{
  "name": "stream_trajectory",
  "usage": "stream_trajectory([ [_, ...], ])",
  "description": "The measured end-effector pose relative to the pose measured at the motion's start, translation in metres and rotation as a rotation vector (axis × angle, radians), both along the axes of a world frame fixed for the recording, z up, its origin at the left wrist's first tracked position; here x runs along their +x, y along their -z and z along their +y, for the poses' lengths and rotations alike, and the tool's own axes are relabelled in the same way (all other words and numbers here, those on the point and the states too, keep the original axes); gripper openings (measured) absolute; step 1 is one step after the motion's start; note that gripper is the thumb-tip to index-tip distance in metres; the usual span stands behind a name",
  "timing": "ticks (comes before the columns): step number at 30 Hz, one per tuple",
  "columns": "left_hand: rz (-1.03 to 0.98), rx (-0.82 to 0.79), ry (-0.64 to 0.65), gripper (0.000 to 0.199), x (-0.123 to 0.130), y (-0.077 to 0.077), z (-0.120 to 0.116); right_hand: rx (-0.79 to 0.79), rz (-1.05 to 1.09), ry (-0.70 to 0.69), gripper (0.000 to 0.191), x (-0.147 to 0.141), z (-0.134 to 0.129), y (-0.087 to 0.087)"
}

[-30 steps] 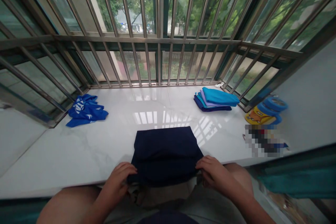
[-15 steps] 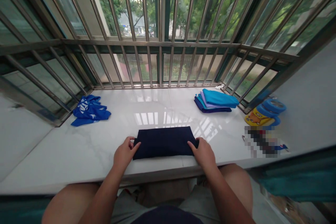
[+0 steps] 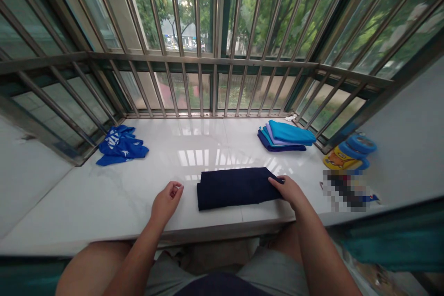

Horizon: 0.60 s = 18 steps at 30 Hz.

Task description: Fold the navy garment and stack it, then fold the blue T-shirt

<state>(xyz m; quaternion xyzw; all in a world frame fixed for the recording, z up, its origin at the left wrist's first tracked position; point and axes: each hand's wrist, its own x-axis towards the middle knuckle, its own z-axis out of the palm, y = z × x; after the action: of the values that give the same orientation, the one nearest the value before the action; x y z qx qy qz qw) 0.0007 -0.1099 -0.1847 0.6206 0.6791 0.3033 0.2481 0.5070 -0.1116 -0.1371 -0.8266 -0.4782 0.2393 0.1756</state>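
One dark cloth [image 3: 234, 189] shifted

Folded on the white counter [image 3: 114, 208], it lies further right than before. The left hand [image 3: 166, 201] has let go, fingers loosely curled; the right hand [image 3: 289, 189] pinches the cloth's right end.

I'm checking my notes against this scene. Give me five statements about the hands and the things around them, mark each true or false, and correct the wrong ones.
1. The right hand holds the navy cloth near its right end. True.
2. The left hand is apart from the navy cloth. True.
3. The folded stack has a yellow piece on top. False: the top piece is bright blue.
4. The blue garment with white print is neatly folded. False: it lies crumpled.
5. The blue-and-yellow container is left of the folded stack. False: it is to the right.
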Motion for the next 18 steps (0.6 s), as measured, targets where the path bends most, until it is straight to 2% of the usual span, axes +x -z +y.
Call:
stream_trajectory([
  [5, 0.079, -0.061, -0.009, 0.040, 0.005, -0.005, 0.002, -0.006, -0.049, -0.068, 0.028, 0.023, -0.017, -0.005],
  [9, 0.132, -0.128, 0.015, 0.047, 0.031, -0.010, 0.002, 0.156, 0.059, -0.162, 0.028, 0.022, -0.026, 0.001],
  [12, 0.192, -0.023, 0.100, 0.040, 0.054, -0.008, -0.002, 0.304, 0.171, -0.082, 0.040, 0.012, -0.022, 0.009],
  [14, 0.259, 0.061, 0.119, 0.034, 0.062, -0.004, -0.005, 0.337, 0.162, 0.012, 0.042, 0.005, -0.018, 0.015],
  [16, 0.259, 0.103, 0.120, 0.032, 0.062, 0.000, -0.007, 0.354, 0.133, 0.058, 0.041, 0.000, -0.015, 0.021],
  [18, 0.157, 0.119, 0.140, 0.034, 0.057, 0.002, -0.009, 0.377, 0.136, 0.052, 0.044, -0.002, -0.013, 0.025],
])
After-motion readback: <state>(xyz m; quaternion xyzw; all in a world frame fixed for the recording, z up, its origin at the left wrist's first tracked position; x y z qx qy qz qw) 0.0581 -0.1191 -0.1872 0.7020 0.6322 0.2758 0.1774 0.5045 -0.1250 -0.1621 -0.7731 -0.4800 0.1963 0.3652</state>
